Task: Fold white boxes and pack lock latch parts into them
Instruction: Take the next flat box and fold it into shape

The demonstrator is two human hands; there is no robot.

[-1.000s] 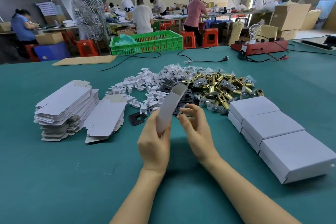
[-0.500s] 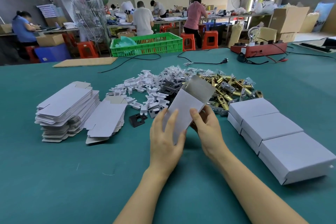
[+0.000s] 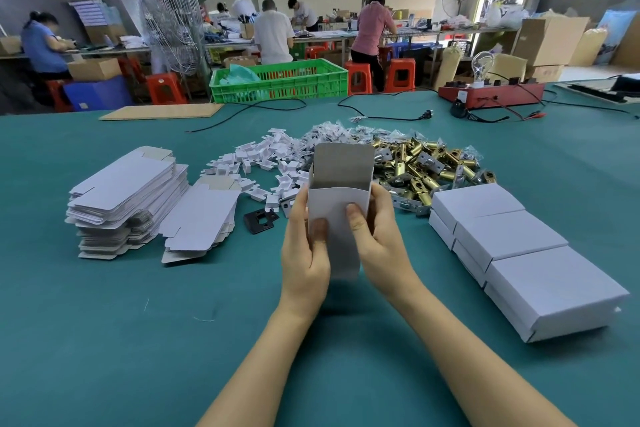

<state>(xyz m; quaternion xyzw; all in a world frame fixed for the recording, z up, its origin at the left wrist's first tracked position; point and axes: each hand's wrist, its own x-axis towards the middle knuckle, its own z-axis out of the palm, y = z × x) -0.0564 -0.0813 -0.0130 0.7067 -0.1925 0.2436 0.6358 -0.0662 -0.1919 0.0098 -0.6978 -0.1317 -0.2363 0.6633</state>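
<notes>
Pinching the box [image 3: 337,215] upright between both hands [image 3: 304,253] [image 3: 381,246], thumbs on its near face, its open mouth faced the latches [image 3: 426,166] lying just beyond.

White box [image 3: 337,218], grey inside. Teal table [image 3: 138,340]. White flat boxes [image 3: 124,191]. Brass latches [image 3: 426,166]. Black plate [image 3: 260,220]. Green crate [image 3: 280,81]. Orange-red stools [image 3: 400,74].

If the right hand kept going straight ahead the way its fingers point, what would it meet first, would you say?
The right hand, gripping the open white box, points away and slightly left. Beyond the box, it would probably meet the pile of brass latch parts first, though depth is hard to judge.
</notes>
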